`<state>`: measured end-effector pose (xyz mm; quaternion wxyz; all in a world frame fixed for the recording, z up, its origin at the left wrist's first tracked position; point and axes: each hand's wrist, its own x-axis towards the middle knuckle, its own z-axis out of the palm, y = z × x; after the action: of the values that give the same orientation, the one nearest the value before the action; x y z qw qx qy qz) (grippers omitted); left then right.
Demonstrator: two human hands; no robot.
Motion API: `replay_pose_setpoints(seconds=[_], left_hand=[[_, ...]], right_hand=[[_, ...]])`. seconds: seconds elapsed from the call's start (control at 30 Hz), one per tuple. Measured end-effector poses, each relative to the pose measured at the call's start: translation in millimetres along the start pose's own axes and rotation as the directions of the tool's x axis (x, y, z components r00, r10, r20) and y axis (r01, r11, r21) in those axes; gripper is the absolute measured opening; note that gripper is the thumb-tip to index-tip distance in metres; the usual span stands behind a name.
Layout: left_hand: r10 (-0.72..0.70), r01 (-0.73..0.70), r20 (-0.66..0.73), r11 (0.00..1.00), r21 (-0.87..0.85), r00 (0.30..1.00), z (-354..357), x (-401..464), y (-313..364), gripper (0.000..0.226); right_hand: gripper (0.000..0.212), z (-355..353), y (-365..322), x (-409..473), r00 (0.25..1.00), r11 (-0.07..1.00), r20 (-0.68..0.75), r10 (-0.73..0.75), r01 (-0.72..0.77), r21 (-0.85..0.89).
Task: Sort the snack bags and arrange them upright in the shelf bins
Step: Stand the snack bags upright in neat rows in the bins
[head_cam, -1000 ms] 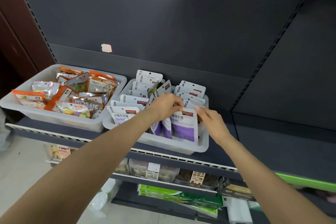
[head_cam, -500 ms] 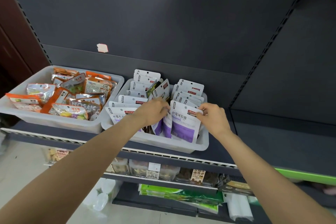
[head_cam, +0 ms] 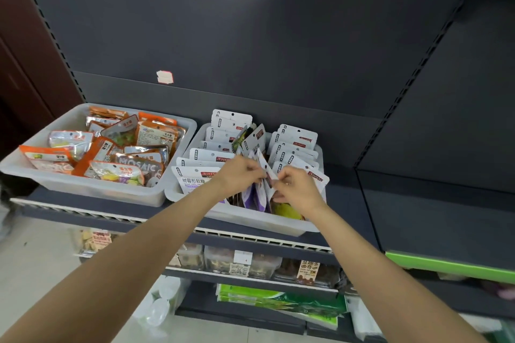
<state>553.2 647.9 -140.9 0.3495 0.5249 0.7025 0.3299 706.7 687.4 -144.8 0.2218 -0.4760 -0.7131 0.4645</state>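
Observation:
Two translucent white bins stand side by side on the dark shelf. The right bin (head_cam: 250,221) holds rows of upright white and purple snack bags (head_cam: 296,138). Both hands work at its front middle. My left hand (head_cam: 241,174) pinches the tops of the middle purple bags (head_cam: 257,196). My right hand (head_cam: 296,188) pinches the same cluster from the right, and a yellowish bag (head_cam: 287,210) shows beneath it. The left bin (head_cam: 83,188) holds a loose pile of orange and silver snack bags (head_cam: 122,154) lying flat and tilted.
The dark back panel carries a small white sticker (head_cam: 165,77). A lower shelf (head_cam: 250,277) holds boxed snacks, with green packages (head_cam: 278,301) beneath. To the right stands a dark shelf unit with a green strip (head_cam: 451,266). Pale floor lies at lower left.
Both hands have drawn together at the middle front row. The front purple bag that my right hand held upright is now pushed aside, and a yellowish bag shows beneath that hand.

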Motion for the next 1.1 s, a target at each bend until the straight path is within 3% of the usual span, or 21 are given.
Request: replay_pose_setpoints(seconds=[0.07,0.17,0.23,0.3,0.33,0.4,0.5,0.73,0.9,1.1], left_hand=[[-0.053,0.051,-0.03,0.995,-0.082,0.998,3.7,1.1,0.6,0.023],[-0.102,0.101,-0.136,0.995,-0.019,0.985,4.7,3.8,6.0,0.031],[-0.134,0.141,-0.145,0.989,0.037,0.98,5.3,3.7,9.1,0.044],[-0.144,0.16,-0.154,0.983,0.093,0.977,5.3,3.3,9.5,0.043],[-0.143,0.161,-0.157,0.981,0.107,0.977,4.9,3.0,8.3,0.04],[-0.121,0.142,-0.157,0.981,0.129,0.98,1.0,0.8,6.6,0.035],[-0.046,0.062,-0.132,0.99,0.125,0.99,-10.6,-4.7,6.8,0.039],[0.238,-0.223,0.01,0.895,0.387,0.971,-37.2,-29.5,16.2,0.024],[0.263,-0.167,-0.172,0.886,0.433,0.949,-54.3,-30.7,14.3,0.027],[0.272,-0.161,-0.191,0.876,0.455,0.943,-57.7,-31.0,12.3,0.026]], right_hand=[[0.017,6.7,-4.4,-3.8,0.992,0.994,0.118,0.034,-0.046,0.102],[0.023,4.0,-4.2,-7.8,0.968,0.972,0.243,0.064,-0.115,0.203],[0.027,-3.9,3.6,-9.0,0.993,0.998,0.122,-0.002,-0.005,0.056],[0.032,-16.6,13.7,-8.7,0.986,0.961,-0.112,-0.122,0.09,-0.261],[0.04,-23.8,18.7,-7.9,0.969,0.915,-0.186,-0.162,0.077,-0.396],[0.059,-37.0,27.8,-4.3,0.968,0.864,-0.222,-0.115,-0.013,-0.503],[0.065,-43.4,33.3,3.5,0.986,0.868,-0.16,0.044,-0.117,-0.483],[0.035,-42.9,36.9,10.3,0.974,0.89,-0.222,0.041,-0.136,-0.436],[0.034,-41.2,42.6,13.4,0.935,0.875,-0.349,0.06,-0.217,-0.432],[0.034,-40.9,48.9,22.6,0.928,0.892,-0.362,0.094,-0.24,-0.382]])
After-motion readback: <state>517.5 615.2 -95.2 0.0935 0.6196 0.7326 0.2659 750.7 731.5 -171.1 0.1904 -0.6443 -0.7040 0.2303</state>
